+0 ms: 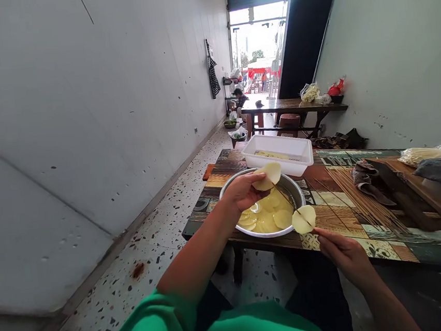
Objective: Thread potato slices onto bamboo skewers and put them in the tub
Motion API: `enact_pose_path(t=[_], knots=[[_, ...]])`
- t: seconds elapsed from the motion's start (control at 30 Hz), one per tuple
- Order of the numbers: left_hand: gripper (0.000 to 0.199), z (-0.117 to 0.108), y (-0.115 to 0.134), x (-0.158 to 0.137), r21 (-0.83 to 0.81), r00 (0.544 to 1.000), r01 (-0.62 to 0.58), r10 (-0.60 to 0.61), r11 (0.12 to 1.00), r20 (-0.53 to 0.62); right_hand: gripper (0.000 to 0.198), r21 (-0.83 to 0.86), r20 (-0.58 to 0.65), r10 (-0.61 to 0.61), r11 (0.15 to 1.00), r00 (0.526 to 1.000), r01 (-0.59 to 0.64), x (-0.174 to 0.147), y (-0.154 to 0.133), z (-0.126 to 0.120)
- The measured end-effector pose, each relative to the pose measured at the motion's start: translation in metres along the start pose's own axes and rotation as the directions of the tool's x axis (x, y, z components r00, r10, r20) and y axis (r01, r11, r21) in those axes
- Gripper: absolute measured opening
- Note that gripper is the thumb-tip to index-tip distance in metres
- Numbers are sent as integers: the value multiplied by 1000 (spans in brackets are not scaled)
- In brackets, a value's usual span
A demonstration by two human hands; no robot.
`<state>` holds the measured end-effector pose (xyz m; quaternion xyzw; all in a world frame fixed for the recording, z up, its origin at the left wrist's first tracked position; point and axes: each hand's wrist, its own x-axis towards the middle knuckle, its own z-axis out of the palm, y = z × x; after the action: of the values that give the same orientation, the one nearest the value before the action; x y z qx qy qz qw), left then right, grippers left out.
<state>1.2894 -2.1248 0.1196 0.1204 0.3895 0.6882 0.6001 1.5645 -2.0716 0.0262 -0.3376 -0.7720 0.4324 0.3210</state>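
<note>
Pinched in my left hand (pixel 246 191) is a pale yellow potato slice (pixel 270 175), held above a metal basin (pixel 230 185). My right hand (pixel 341 251) grips the near end of a thin wooden skewer (pixel 283 195). Another potato slice (pixel 304 220) is threaded on the skewer close to my right fingers. The skewer's far end meets the slice in my left hand; whether it pierces that slice I cannot tell. Many more potato slices (pixel 267 221) lie in liquid in the basin.
Behind the basin stands a white plastic tub (pixel 302 163) with some slices inside. Loose skewers (pixel 358 199) and a crumpled cloth (pixel 364 175) lie to the right, beside a wooden board (pixel 433 192). A second table (pixel 281 106) and a crouching person (pixel 240 98) are farther back.
</note>
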Motion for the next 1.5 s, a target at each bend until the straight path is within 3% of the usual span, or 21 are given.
enact_pose_path(t=[0.1,0.17,0.23,0.3,0.4,0.43,0.5,0.57,0.6,0.7,0.77,0.83,0.9,1.0,1.03,1.13,1.2,1.27,1.33,1.43,1.5], knots=[[10,-2,0,1,8,999,2,-3,1000,54,39,-23,-57,-16,1000,998,15,2,-5,-1],[10,-3,0,2,10,996,-11,10,1000,87,36,92,-49,55,994,997,-50,0,-9,0],[11,-4,-1,4,11,994,-27,25,1000,107,37,315,91,188,926,978,-207,-2,-15,2],[11,-5,-2,4,17,993,-33,31,999,118,36,485,319,285,771,904,-414,-5,-20,3],[10,-6,-2,5,35,992,-43,38,998,118,37,535,491,327,618,807,-576,-8,-27,4],[10,-6,-2,5,40,993,-53,48,998,111,39,525,472,340,634,814,-569,-10,-28,5],[9,-5,-3,4,47,994,-75,71,996,89,41,446,312,341,771,887,-454,-13,-28,9],[8,-5,-4,3,56,993,-95,91,994,74,38,223,41,230,946,972,-233,-18,-26,14],[8,-4,-4,3,64,992,-110,105,992,71,35,72,-73,132,989,989,-127,-21,-25,16],[6,-4,-8,4,107,980,-196,190,975,64,32,-245,-200,-101,968,975,50,-25,-23,22],[9,-4,-11,4,149,960,-278,273,949,54,33,-270,-204,-121,961,971,63,-25,-25,23],[13,-5,-12,3,187,940,-341,337,921,55,34,-174,-182,-49,985,982,17,-22,-29,21],[15,-7,-13,2,195,936,-353,345,915,75,40,32,-51,112,993,992,-111,-19,-34,17],[15,-10,-12,1,160,950,-308,293,938,113,53,278,249,298,889,921,-363,-15,-36,12],[15,-11,-11,0,152,952,-298,282,942,122,54,284,264,308,881,914,-379,-14,-35,12],[15,-13,-11,0,181,948,-307,284,934,142,43,56,-31,151,987,988,-149,-14,-29,16],[17,-13,-10,0,206,943,-323,296,924,154,35,-165,-218,-48,986,975,11,-16,-25,20],[18,-13,-10,-1,201,941,-325,294,924,170,33,-185,-231,-71,982,970,28,-17,-24,20],[20,-14,-9,0,175,948,-287,253,942,196,37,23,-70,106,994,992,-105,-18,-25,17],[26,-17,-11,2,149,959,-224,190,963,211,47,292,278,304,877,911,-381,-17,-27,10],[30,-18,-14,3,147,959,-226,193,963,209,45,257,230,273,909,934,-329,-17,-27,9]])
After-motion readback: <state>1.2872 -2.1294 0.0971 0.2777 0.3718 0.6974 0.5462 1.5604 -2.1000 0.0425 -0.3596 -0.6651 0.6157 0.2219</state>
